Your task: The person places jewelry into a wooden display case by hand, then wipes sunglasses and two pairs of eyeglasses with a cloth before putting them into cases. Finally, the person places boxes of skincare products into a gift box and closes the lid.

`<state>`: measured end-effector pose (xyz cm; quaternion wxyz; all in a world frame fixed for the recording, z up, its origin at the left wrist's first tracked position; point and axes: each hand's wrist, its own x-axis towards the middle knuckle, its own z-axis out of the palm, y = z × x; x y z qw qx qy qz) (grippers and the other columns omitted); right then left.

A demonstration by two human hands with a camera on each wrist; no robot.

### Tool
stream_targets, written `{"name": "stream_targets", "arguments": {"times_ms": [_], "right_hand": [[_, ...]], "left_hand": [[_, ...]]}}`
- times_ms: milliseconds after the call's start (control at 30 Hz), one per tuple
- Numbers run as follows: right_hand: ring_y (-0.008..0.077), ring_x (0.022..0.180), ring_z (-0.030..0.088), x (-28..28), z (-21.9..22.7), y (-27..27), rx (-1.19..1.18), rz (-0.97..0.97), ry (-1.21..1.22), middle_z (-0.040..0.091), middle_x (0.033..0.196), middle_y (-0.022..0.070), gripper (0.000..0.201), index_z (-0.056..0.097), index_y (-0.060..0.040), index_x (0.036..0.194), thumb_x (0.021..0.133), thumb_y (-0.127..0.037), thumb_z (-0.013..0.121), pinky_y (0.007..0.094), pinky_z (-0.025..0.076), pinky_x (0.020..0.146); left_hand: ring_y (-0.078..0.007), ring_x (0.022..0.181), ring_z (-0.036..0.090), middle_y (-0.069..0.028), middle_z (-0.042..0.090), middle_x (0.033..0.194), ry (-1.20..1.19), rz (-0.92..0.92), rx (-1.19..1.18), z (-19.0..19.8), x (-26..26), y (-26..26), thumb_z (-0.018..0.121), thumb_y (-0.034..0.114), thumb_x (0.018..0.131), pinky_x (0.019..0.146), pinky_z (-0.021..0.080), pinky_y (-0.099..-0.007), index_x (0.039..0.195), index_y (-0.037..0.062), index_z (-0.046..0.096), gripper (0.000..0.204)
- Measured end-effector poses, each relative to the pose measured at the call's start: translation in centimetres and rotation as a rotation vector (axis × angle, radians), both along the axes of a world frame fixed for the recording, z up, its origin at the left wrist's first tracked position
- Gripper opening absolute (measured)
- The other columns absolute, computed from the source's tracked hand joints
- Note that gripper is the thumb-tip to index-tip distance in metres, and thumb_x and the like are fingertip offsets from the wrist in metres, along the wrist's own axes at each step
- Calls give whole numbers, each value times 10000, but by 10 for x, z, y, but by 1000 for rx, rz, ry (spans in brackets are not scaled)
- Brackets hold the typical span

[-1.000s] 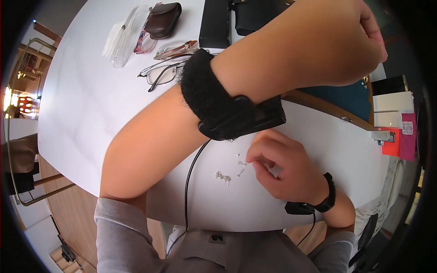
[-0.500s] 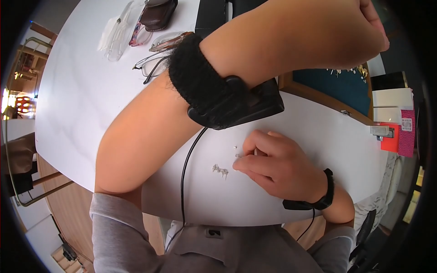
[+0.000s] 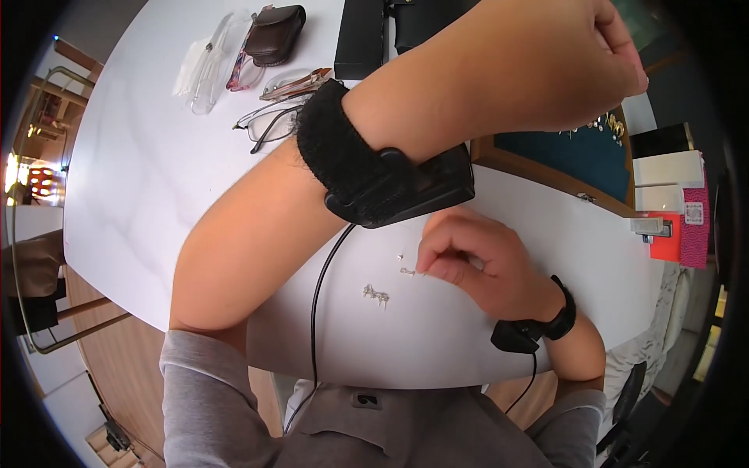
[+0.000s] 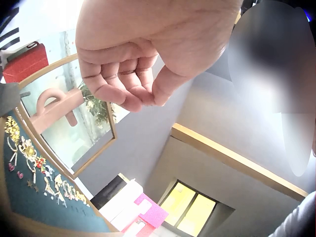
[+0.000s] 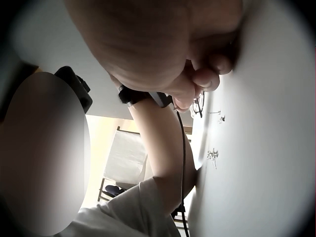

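My left hand (image 3: 546, 66) is raised beyond the table's far right side. In the left wrist view its fingers (image 4: 126, 96) curl toward the thumb, and I see nothing between them. Low over the white table, my right hand (image 3: 491, 261) holds thumb and forefinger together, pinching what looks like a small silvery piece, mostly hidden. Just left of those fingertips lies another small silvery piece (image 3: 406, 271), with a tiny one (image 3: 400, 257) above it. A small cluster of silvery pieces (image 3: 375, 295) rests further left.
A wood-framed case (image 3: 546, 173) with a blue lining and jewellery stands at the right, near cards (image 3: 693, 212). Eyeglasses (image 3: 269, 129), a brown pouch (image 3: 275, 35) and a black box (image 3: 360, 39) lie at the back. A black cable (image 3: 316, 312) crosses the table.
The lower silvery piece beside my right hand has left the table. My right fingers came down over that spot, then moved up and right. My left hand shifted slightly left.
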<state>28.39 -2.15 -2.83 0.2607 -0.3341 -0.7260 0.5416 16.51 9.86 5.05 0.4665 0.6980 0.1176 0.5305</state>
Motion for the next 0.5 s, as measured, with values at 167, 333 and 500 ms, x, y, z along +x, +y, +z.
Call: {"name": "stream_targets", "arguments": {"times_ms": [167,333,500], "right_hand": [[161,776,536,6,7,3,-320,-157,56,582,940,57,65,617,-33,924,952,-8,563,264,429,696],[163,715,520,-5,6,-2,117,-106,-91,565,921,70,85,610,-24,925,914,37,552,270,417,638],[172,662,507,-10,6,-7,129,-139,-164,547,902,76,103,604,-9,910,871,75,557,293,403,576]], "left_hand": [[-124,613,554,-81,618,640,-24,77,21,1,1,-6,619,125,907,594,461,-286,783,-62,640,225],[-145,608,560,-111,605,618,-41,-24,12,3,-3,0,618,132,915,601,466,-307,764,-66,630,250],[-166,599,537,-116,584,607,128,61,-143,25,-10,-17,613,161,935,608,462,-328,742,-63,604,296]]}}
